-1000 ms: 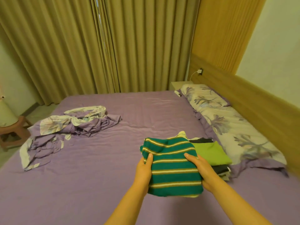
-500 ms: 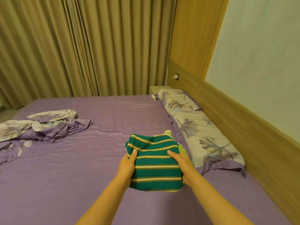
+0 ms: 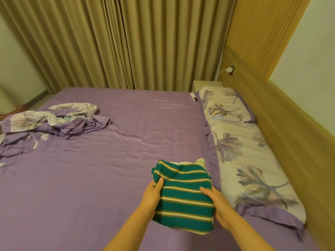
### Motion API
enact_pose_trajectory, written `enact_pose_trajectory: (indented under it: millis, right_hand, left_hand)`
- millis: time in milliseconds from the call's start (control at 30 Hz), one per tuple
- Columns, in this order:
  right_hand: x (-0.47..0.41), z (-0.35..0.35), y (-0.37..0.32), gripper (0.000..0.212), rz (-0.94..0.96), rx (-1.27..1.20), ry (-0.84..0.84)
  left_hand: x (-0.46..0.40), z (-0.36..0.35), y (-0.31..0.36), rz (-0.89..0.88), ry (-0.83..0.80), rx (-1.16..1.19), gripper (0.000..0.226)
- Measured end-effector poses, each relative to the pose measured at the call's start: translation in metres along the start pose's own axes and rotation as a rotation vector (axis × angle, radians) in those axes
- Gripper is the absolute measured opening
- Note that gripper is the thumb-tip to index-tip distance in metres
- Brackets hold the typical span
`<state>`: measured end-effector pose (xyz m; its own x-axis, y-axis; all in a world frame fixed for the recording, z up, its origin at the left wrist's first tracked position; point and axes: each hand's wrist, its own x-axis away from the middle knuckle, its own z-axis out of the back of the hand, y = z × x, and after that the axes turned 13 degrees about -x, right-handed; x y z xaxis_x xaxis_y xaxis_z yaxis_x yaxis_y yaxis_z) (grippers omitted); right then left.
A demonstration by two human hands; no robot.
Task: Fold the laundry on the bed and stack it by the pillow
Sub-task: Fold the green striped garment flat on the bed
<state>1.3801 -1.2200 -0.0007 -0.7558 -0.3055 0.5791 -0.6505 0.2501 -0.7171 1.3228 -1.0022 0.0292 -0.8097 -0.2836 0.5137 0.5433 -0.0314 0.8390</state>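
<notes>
The folded striped garment [image 3: 183, 194] is held just beside the pillow [image 3: 253, 160]. It is gripped at its sides by the left hand [image 3: 151, 193] and right hand [image 3: 217, 205], fingers curled round it.

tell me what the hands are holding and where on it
Both hands hold the folded green striped garment: left hand on its left edge, right hand on its right edge.

Both hands hold a folded sweater [image 3: 183, 194] from its sides, the left hand [image 3: 152, 196] on the left edge, the right hand [image 3: 220, 207] on the right. Just right of the grip a long pillow [image 3: 253, 169] lies along the headboard [image 3: 282, 127]. Under the grip spreads the bed sheet [image 3: 108, 160]. Far to the left and beyond it lies a crumpled bedcover [image 3: 52, 122]. Behind the bed hang curtains [image 3: 126, 42]; a nightstand [image 3: 204, 85] stands beyond the pillow's far end.
</notes>
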Motion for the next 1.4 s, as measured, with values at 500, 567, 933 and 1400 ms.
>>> enact_pose_trajectory:
  millis: [500, 567, 933, 1400]
  right_hand:
    - [-0.142, 0.072, 0.043, 0.058, 0.072, 0.574, 0.252]
    - [-0.153, 0.076, 0.051, 0.074, 0.099, 0.783, 0.357]
    - [-0.216, 0.109, 0.074, 0.126, -0.274, 0.283, 0.411]
    - [-0.22, 0.116, 0.076, 0.109, -0.39, 0.037, 0.27]
  left_hand:
    - [-0.156, -0.067, -0.07, 0.187, 0.041, -0.388, 0.041]
    - [-0.168, -0.069, -0.08, 0.161, 0.135, -0.493, 0.036]
    - [-0.239, -0.059, -0.118, 0.411, -0.007, -0.203, 0.107]
    - [-0.244, -0.043, -0.125, 0.3, -0.278, -0.086, 0.098]
